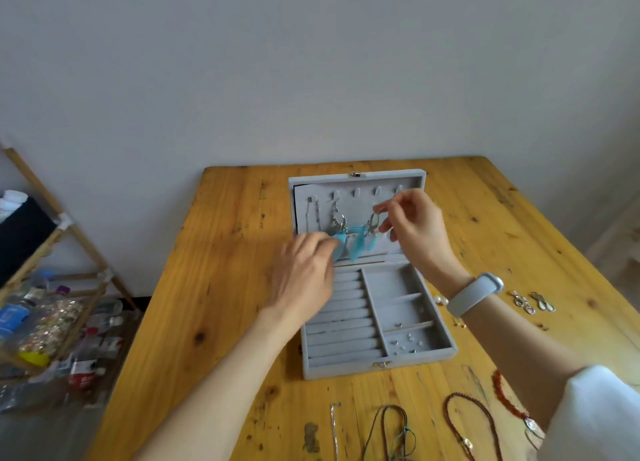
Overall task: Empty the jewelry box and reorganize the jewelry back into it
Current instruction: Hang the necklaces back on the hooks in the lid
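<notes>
A grey velvet jewelry box [446, 339] lies open on the wooden table [207, 287], its lid upright with a row of hooks. Blue feather earrings [356, 244] hang in front of the lid. My right hand [412, 225] pinches the metal loop of the right earring near a hook. Fingertips of my left hand [304, 273] touch the left blue feather. A thin silver chain [313, 214] hangs from the leftmost hook. Small studs [408, 343] lie in the box's right front compartment.
Necklaces [464, 426] and a cord [391, 429] lie along the table's front edge. Dangling earrings [533, 303] and a pearl [440, 300] rest to the right of the box. A bamboo rack [79, 239] with bottles stands on the left, by the wall.
</notes>
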### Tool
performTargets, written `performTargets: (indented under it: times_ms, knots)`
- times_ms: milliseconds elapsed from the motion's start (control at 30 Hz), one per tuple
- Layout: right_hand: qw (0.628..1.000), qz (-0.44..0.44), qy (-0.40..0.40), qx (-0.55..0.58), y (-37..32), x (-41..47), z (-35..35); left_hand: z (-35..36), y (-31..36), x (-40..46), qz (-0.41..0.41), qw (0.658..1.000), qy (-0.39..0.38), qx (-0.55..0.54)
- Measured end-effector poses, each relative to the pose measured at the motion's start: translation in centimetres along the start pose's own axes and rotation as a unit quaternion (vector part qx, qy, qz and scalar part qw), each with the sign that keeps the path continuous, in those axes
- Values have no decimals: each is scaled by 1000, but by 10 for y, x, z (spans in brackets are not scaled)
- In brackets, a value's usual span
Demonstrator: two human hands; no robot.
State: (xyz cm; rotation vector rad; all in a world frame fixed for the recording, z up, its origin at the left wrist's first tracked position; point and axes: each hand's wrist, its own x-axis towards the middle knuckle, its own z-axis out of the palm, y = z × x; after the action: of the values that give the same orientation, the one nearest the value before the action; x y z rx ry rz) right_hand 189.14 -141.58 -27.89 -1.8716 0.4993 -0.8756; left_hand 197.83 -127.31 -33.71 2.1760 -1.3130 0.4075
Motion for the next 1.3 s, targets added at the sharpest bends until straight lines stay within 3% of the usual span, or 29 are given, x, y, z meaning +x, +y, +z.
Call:
performTargets:
  times_ms: [67,200,433,667,867,1000,1300]
  knots:
    - [1000,-5,19,-5,0,10,-6,16,1,10,29,995,-18,94]
    - [999,-18,27,-6,10,18,-7,32,3,22,-2,993,1,121]
    - [985,-1,-172,10,18,18,20,29,-1,11,2,993,83,88]
    - [941,-96,-238,-220,26,17,23,21,-10,9,15,994,65,86]
    - [899,-182,-218,-333,31,20,23,16,-15,6,8,995,74,63]
    - [872,-191,-269,-362,36,14,26,10,-15,4,0,998,54,37]
    - [937,-98,-235,-240,32,10,3,12,-14,10,-18,993,-32,111]
